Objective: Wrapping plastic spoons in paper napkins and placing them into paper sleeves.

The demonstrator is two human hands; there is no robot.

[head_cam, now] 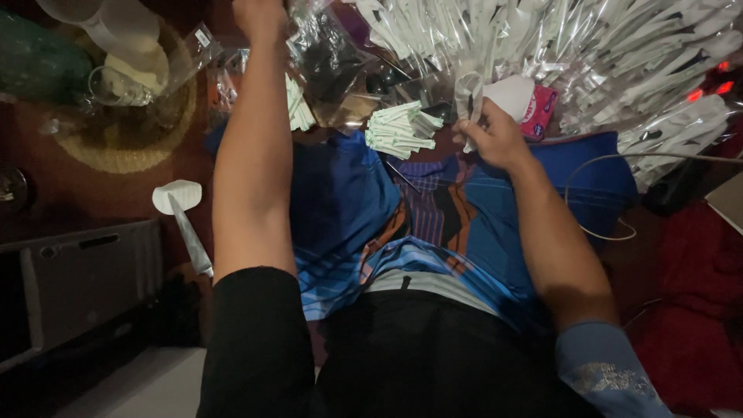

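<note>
The person sits with both arms stretched forward. The left arm runs straight toward twelve o'clock, bare from the black sleeve at the upper arm to the wrist; the left hand (259, 17) is at the top edge of view, fingers curled in, partly cut off. The right arm angles toward eleven o'clock from a blue sleeve, elbow bent outward. The right hand (493, 139) is closed, fingers (469, 133) pinched, knuckles up.
</note>
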